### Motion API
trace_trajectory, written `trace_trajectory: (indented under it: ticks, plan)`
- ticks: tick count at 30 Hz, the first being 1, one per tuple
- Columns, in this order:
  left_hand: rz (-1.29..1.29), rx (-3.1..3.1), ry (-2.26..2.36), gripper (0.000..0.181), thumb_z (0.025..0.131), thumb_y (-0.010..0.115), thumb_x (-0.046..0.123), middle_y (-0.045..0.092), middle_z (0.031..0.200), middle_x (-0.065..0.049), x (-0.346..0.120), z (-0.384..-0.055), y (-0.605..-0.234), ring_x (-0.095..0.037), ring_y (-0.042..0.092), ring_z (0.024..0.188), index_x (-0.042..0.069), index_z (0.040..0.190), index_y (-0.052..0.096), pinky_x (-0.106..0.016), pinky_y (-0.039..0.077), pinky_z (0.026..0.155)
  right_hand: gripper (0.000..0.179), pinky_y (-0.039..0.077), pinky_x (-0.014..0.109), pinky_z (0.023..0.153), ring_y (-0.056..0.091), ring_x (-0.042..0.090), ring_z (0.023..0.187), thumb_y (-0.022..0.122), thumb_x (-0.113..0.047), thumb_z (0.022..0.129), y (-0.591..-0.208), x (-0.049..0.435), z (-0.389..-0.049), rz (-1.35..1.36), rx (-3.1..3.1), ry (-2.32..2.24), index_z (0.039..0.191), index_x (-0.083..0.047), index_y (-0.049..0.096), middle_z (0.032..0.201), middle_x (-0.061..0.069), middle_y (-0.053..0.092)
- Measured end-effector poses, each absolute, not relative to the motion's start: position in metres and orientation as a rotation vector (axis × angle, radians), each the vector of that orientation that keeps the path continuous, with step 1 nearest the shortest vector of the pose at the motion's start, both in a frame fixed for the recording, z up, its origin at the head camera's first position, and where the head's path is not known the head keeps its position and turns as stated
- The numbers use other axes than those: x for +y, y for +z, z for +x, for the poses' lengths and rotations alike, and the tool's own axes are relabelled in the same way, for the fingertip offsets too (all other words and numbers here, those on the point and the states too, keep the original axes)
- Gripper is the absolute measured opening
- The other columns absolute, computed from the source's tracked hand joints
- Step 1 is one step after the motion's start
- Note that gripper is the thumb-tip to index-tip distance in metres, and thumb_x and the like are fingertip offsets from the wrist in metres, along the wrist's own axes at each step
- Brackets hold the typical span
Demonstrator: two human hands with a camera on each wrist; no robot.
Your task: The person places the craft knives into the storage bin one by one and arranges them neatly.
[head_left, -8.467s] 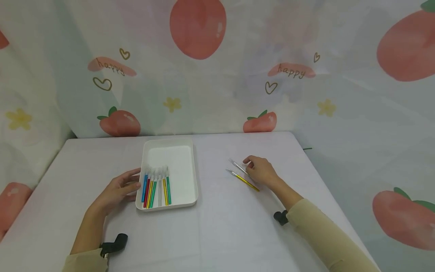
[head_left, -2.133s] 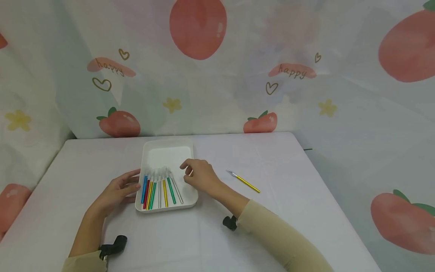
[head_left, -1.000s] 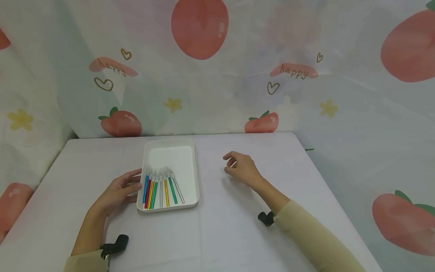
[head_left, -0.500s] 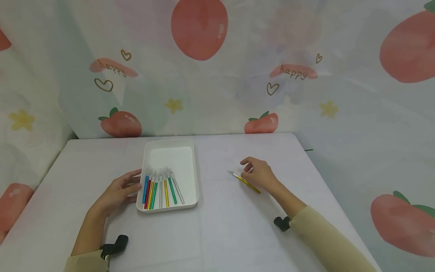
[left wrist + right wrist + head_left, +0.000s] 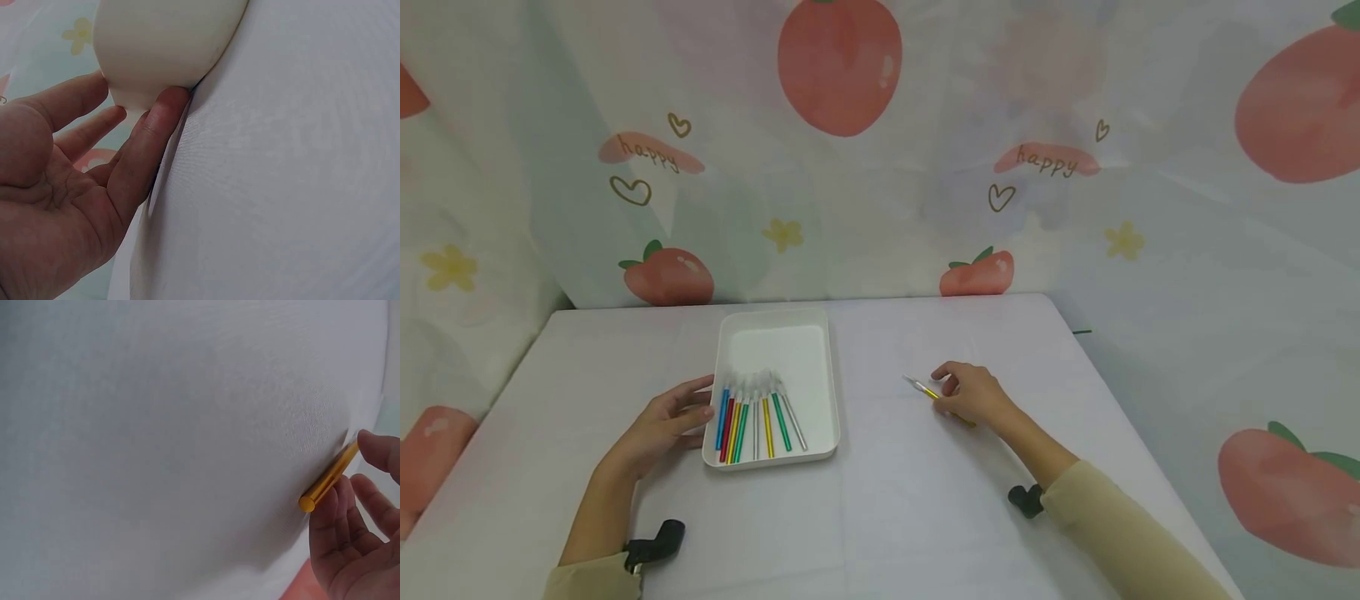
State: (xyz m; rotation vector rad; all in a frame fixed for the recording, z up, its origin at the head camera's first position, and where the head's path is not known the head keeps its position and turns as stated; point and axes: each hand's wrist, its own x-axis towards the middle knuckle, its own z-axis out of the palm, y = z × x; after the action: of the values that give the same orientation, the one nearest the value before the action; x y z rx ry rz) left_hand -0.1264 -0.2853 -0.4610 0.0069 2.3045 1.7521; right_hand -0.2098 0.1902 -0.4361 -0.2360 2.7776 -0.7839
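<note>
A white tray (image 5: 782, 346) stands on the table, with several craft knives (image 5: 756, 425) in blue, red, yellow, green and silver side by side in its near part. My left hand (image 5: 658, 425) rests against the tray's left side; in the left wrist view its fingertips touch the outer wall (image 5: 162, 50). Right of the tray, one yellow craft knife (image 5: 922, 388) lies slantwise on the cloth, its pointed silver end toward the tray. My right hand (image 5: 973, 396) is over its handle. In the right wrist view, the thumb and fingers (image 5: 322, 540) lie loosely along the yellow handle (image 5: 331, 478).
A white cloth (image 5: 880, 517) covers the table. Behind it hangs a fruit-patterned curtain (image 5: 880, 217), which also runs along both sides. A small black camera is worn on each wrist.
A silver craft knife from the right now lies in the tray. My right hand went back rightward, then lowered to the yellow knife. The left hand stays at the tray.
</note>
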Motion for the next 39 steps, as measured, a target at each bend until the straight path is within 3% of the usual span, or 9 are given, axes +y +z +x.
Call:
trace_trajectory:
  ticks: [12,19,39]
  plan:
    - [0.027,2.288,1.759,0.071,0.098,0.065,0.026,0.037,0.152,-0.028,-0.286,-0.127,-0.459,-0.045,0.052,0.129,0.012,0.158,0.029,-0.041,0.059,0.087,0.042,0.049,0.028,0.066,0.057,0.018,0.082,0.075,-0.005,0.077,-0.438,0.187,-0.208,-0.286,2.792,-0.758,0.117,-0.014,0.07,0.093,0.002,0.063]
    - [0.022,2.285,1.76,0.072,0.098,0.065,0.026,0.037,0.152,-0.028,-0.285,-0.125,-0.456,-0.045,0.052,0.129,0.011,0.158,0.027,-0.041,0.059,0.087,0.042,0.049,0.027,0.062,0.058,0.016,0.077,0.071,0.0,0.076,-0.44,0.187,-0.207,-0.34,2.787,-0.789,0.117,-0.012,0.07,0.09,0.002,0.063]
    - [0.032,2.311,1.736,0.07,0.098,0.064,0.028,0.038,0.152,-0.027,-0.286,-0.127,-0.461,-0.045,0.052,0.129,0.011,0.157,0.03,-0.04,0.059,0.086,0.035,0.051,0.027,0.062,0.06,0.017,0.077,0.068,-0.004,0.083,-0.432,0.161,-0.208,-0.341,2.655,-1.046,0.117,-0.015,0.07,0.091,0.002,0.063]
